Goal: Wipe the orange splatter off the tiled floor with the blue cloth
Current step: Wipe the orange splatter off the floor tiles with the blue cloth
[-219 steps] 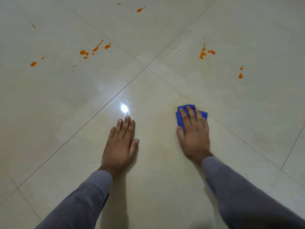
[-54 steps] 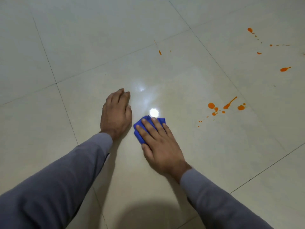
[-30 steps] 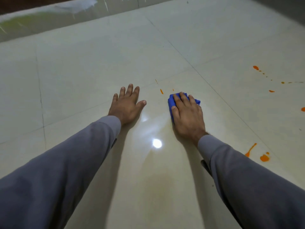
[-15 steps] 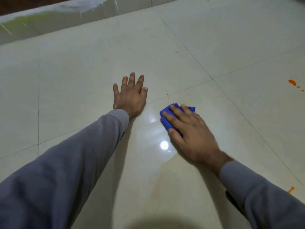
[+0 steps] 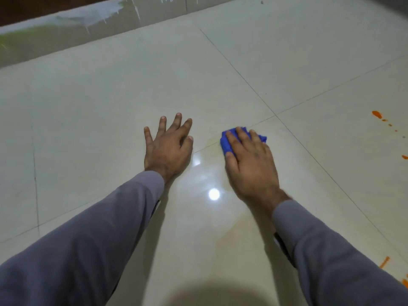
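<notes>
Glossy cream tiles (image 5: pixel 110 96) run to a streaked skirting (image 5: pixel 88 25). Right hand (image 5: pixel 249 164) presses the bunched cloth (image 5: pixel 225 143) flat-fingered beside a grout line; its long axis is unclear. Left hand (image 5: pixel 169 145) rests splayed nearby. Splatter (image 5: pixel 377 114) lies well right.

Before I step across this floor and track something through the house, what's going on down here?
A person is cleaning orange splatter off the tiled floor. Their right hand presses a folded blue cloth flat on a tile seam, while the left hand rests spread on the floor for support. Orange drops remain on the tiles to the right, and more streaks show near the lower right edge, so the job is not finished.
</notes>
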